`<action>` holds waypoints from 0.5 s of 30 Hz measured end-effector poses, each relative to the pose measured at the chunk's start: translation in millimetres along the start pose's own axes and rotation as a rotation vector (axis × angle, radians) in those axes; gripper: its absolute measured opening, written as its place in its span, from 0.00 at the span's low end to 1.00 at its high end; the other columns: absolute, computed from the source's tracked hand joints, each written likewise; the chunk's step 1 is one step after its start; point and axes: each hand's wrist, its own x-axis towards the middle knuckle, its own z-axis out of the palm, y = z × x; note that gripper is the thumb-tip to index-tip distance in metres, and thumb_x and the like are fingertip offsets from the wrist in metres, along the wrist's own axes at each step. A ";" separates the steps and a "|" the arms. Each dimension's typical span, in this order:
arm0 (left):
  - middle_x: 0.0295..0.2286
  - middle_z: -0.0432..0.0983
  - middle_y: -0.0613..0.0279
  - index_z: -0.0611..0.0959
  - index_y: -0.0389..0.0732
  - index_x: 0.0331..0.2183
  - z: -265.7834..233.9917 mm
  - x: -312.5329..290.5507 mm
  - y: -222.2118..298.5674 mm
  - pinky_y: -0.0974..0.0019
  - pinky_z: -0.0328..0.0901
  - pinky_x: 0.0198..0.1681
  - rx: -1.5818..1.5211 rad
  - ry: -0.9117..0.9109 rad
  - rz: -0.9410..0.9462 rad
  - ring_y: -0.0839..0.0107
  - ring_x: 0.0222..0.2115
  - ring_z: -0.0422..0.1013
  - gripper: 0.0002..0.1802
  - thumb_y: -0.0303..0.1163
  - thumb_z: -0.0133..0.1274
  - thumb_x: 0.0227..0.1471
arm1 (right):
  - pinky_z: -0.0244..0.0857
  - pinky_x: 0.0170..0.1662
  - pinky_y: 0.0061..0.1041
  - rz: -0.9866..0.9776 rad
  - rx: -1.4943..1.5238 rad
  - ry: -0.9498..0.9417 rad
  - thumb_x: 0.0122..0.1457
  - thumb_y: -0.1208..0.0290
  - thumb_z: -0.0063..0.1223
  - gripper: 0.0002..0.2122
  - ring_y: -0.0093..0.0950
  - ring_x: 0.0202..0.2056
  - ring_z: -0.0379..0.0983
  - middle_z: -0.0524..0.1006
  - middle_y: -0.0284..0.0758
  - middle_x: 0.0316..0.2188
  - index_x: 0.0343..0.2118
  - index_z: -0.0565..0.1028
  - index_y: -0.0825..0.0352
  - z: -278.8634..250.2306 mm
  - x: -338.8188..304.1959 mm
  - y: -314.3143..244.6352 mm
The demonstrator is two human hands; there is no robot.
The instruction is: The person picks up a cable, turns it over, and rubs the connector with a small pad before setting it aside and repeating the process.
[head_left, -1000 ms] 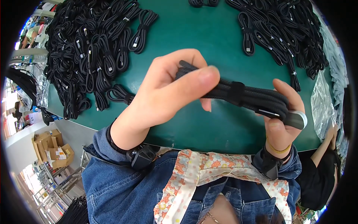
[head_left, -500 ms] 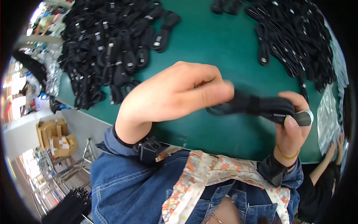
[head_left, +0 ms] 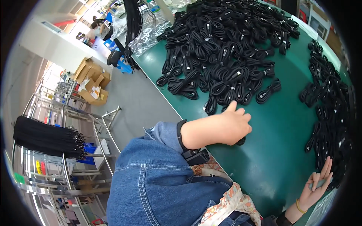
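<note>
My left hand (head_left: 232, 126) is over the green table at the near edge of a big pile of coiled black cables (head_left: 226, 56). Its back faces up and its fingers curl downward. The dark end of a cable bundle (head_left: 241, 141) shows beneath it; the palm hides the rest. My right hand (head_left: 316, 188) is at the lower right, beside a second heap of black cables (head_left: 328, 128). Two of its fingers are stretched out and the others are bent. A grey-green rounded piece (head_left: 321, 183) sits at these fingers, its kind unclear.
The green table's (head_left: 260, 169) left edge runs diagonally past my left arm. Clear plastic wrap (head_left: 149, 39) lies at its far left corner. On the floor to the left are open cardboard boxes (head_left: 92, 84) and metal racks (head_left: 100, 132), one hung with black cables (head_left: 45, 137).
My hands have parted after both holding the cable bundle. The left has gone to the left pile with it, the right to the right heap. The view has swung left.
</note>
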 end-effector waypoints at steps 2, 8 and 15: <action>0.25 0.66 0.65 0.74 0.44 0.29 11.0 4.1 2.5 0.62 0.51 0.37 0.068 0.088 -0.028 0.69 0.34 0.61 0.18 0.36 0.56 0.28 | 0.46 0.16 0.10 0.029 -0.039 -0.064 0.56 0.68 0.31 0.16 0.13 0.10 0.45 0.69 0.33 0.32 0.45 0.59 0.72 -8.9 0.7 2.5; 0.27 0.66 0.63 0.73 0.41 0.28 -34.7 19.6 11.6 0.64 0.55 0.37 -0.430 0.384 0.317 0.70 0.32 0.63 0.17 0.32 0.56 0.30 | 0.49 0.17 0.12 0.066 -0.287 -0.390 0.57 0.68 0.28 0.17 0.12 0.09 0.46 0.68 0.36 0.38 0.47 0.56 0.72 -38.2 -1.3 16.5; 0.34 0.67 0.56 0.69 0.35 0.37 -14.3 60.6 44.3 0.68 0.62 0.37 -1.539 0.470 0.598 0.70 0.34 0.66 0.23 0.23 0.56 0.32 | 0.53 0.19 0.11 -0.028 -0.649 -0.361 0.48 0.59 0.43 0.27 0.11 0.13 0.55 0.65 0.40 0.39 0.48 0.55 0.72 10.5 -25.9 29.5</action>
